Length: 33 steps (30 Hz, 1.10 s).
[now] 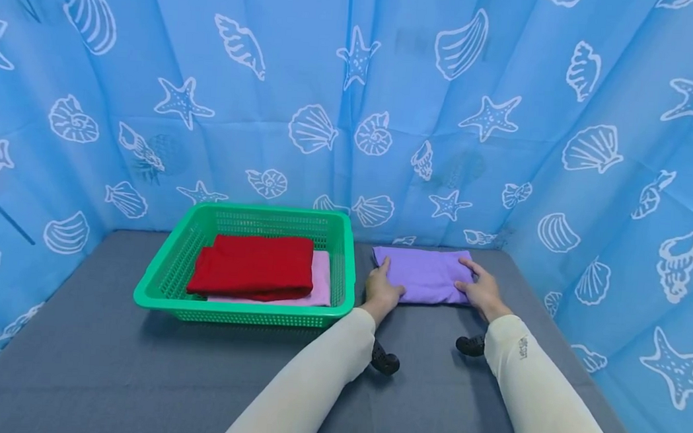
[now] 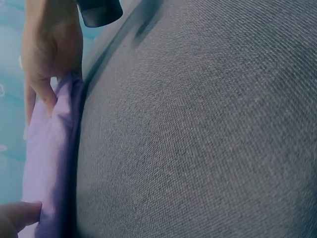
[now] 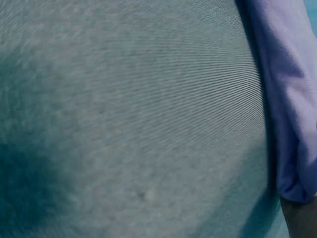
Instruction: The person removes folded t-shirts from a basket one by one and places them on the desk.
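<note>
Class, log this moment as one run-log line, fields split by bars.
Left hand: holds purple cloth, left end | Right hand: holds its right end | Green basket: red cloth atop pink cloth

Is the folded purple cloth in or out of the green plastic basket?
Out: the purple cloth is between the left hand and right hand, beside the basket.

The folded cloth [image 1: 423,277] is plain light purple, turning bluish in its shaded folds. The basket [image 1: 242,308] is bright green, its walls patterned with rows of small holes. Inside it, the upper cloth [image 1: 257,264] is solid deep red, the lower cloth [image 1: 321,280] pale pink. The worktop [image 1: 193,379] is grey with a fine woven texture. Blue curtains [image 1: 309,48] carry white-outlined starfish and shells. The left sleeve [image 1: 303,386] is plain cream; the right sleeve [image 1: 549,401], also cream, bears small dark lettering.
</note>
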### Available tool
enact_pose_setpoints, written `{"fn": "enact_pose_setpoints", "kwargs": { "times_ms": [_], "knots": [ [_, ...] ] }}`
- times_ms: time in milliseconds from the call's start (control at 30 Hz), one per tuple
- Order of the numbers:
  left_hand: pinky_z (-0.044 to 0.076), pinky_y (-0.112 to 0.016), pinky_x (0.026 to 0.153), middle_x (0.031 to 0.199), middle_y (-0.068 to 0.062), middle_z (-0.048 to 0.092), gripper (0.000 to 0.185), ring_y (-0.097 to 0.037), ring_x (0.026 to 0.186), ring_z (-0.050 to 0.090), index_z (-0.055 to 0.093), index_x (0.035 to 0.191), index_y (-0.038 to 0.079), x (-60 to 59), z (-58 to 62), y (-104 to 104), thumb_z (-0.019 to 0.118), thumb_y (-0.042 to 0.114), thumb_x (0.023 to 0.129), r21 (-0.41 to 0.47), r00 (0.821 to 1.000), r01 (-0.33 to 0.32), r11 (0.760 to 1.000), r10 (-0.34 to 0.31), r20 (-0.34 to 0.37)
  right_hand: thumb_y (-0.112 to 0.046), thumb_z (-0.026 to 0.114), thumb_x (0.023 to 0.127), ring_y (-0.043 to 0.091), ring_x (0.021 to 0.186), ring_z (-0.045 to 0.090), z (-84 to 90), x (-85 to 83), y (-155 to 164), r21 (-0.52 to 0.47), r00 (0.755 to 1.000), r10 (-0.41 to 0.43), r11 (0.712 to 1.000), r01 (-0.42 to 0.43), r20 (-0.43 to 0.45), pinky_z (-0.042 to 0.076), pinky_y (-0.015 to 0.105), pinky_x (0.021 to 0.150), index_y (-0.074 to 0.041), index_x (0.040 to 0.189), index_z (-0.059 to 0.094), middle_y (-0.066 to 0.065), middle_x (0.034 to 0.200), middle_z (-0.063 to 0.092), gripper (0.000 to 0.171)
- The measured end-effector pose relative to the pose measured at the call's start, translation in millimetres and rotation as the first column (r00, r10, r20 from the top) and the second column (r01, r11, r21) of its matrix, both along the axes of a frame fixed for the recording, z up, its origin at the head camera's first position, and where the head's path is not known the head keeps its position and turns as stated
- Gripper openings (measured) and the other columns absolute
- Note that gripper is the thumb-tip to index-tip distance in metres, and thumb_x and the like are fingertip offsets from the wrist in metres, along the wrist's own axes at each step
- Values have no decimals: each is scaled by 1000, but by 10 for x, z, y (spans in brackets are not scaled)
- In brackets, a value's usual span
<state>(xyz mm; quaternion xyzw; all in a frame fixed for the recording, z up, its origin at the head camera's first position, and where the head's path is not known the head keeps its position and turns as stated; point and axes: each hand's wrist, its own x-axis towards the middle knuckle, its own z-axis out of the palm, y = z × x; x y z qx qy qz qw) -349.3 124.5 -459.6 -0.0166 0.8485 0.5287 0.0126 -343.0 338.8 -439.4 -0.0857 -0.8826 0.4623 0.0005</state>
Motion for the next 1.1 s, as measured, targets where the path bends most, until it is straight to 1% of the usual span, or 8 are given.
{"fn": "enact_pose_setpoints", "kwargs": {
  "times_ms": [133,233,367,500,733,933,1033,1100],
  "knots": [
    [36,-43,113,152,-24,36,79,-36,142,34,35,153,12,60,28,15,73,4,84,25,1000,7,1000,-8,24,-1,52,99,48,147,7,-21,33,0,12,1000,-9,1000,9,20,12,59,118,-5,155,27,29,160,11,61],
    [36,-44,112,152,-24,36,78,-36,142,34,36,153,11,111,56,14,71,5,84,35,1000,3,999,-4,28,-6,52,100,50,146,10,-36,59,9,76,1000,6,997,-8,22,14,61,117,-3,154,27,31,158,13,59],
    [36,-44,112,151,-21,38,75,-34,141,36,37,153,11,166,89,-3,69,7,85,55,1000,-4,998,2,28,-10,53,100,54,140,22,-47,101,21,221,998,59,974,-51,-29,22,62,114,3,151,31,36,153,23,57],
    [36,-47,112,152,-19,39,71,-34,141,36,37,153,14,244,114,-37,66,8,88,117,998,-3,993,-4,58,-10,54,99,55,132,35,-60,163,13,280,994,65,959,-37,-91,31,63,109,7,147,36,40,146,30,54],
    [34,-49,113,150,-20,37,62,-36,139,37,44,148,9,453,149,-87,64,13,89,195,997,-12,981,-4,79,-10,54,99,52,131,35,-25,287,-88,215,980,-15,975,59,-200,32,63,107,7,144,40,38,145,31,50],
    [36,-51,109,147,-18,39,58,-36,136,40,50,142,11,657,224,-138,67,18,87,200,996,-22,979,5,86,-9,55,100,44,130,43,111,368,-273,89,950,-79,990,111,-303,35,56,108,4,143,44,30,143,44,47],
    [37,-52,107,146,-19,41,57,-37,135,41,50,142,12,740,278,-185,65,21,88,212,997,12,977,-29,74,-6,55,99,41,128,49,178,429,-421,-18,932,-106,994,106,-346,38,48,109,4,141,48,27,141,50,43],
    [38,-53,106,146,-20,43,58,-37,135,41,47,143,12,795,303,-216,64,23,89,219,995,67,973,-80,52,-5,55,100,39,127,52,212,490,-531,-69,925,-108,994,89,-363,41,42,107,4,139,49,26,140,52,41]
  ]
}}
